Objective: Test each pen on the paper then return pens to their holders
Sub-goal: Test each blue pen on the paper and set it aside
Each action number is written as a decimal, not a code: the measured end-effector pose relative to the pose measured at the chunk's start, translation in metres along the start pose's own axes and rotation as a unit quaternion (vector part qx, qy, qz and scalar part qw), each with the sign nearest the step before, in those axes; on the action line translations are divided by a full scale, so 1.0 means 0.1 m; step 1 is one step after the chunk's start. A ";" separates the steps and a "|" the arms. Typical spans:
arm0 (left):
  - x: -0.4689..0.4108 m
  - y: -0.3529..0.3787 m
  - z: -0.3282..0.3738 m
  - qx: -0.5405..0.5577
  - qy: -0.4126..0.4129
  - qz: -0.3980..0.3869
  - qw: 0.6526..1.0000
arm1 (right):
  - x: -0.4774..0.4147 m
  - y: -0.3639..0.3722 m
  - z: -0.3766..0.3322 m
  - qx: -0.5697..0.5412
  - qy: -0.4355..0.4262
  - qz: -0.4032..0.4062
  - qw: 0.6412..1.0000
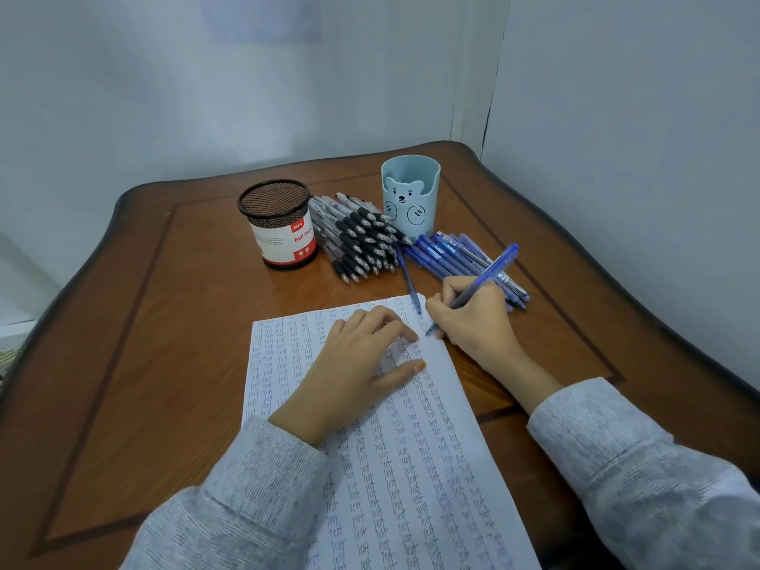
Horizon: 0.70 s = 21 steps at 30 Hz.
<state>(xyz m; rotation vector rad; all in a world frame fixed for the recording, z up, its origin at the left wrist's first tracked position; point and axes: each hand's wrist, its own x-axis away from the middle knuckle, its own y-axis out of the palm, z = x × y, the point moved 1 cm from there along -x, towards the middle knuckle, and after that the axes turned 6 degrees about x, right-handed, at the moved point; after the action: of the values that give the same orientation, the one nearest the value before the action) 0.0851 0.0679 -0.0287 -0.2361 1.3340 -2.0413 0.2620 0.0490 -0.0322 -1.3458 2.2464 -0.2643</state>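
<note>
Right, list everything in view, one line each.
Table: one, brown, under everything.
Paper: one, white with blue writing, table centre.
Mesh holder: one, black, red-white label, back left.
Bear holder: one, light blue, back right.
Black pens: pile, count unclear, between the holders.
Blue pens: pile, count unclear, in front of bear holder.
Loose pen: one, blue, between piles, tip over paper edge.
Held pen: one, blue, tip on paper.
Left hand: one, flat on paper.
Right hand: one, grips held pen.

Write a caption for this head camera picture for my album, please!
Right hand tests a blue pen on the paper while the left hand presses it flat.
</note>
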 end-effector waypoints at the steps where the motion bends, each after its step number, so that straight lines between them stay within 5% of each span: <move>1: 0.00 0.00 0.00 0.000 -0.001 0.000 1.000 | 0.00 0.00 0.00 0.001 -0.001 -0.002 1.000; 21: 0.00 0.00 0.00 -0.011 -0.008 -0.009 1.000 | 0.00 -0.02 -0.02 0.004 0.017 -0.011 1.000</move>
<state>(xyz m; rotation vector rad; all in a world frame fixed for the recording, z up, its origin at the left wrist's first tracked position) 0.0854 0.0677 -0.0286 -0.2743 1.3502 -2.0367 0.2628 0.0478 -0.0295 -1.3725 2.2581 -0.3051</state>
